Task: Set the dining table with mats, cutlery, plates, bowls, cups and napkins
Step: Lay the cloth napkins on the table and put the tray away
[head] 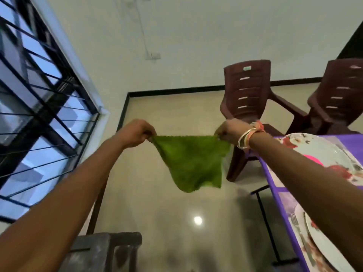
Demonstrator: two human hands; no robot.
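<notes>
Green napkin (191,163) hangs limp, stretched between left hand (135,132) and right hand (228,131), fingers pinching top corners.

A barred window (39,91) meets a white wall (186,36); brown plastic chairs (247,89) stand on glossy floor (167,222).

I see open floor (167,209) in the middle; the table (273,177) with plates (324,148) blocks the right, chairs (247,89) stand far right, a bench (94,250) sits near left
</notes>
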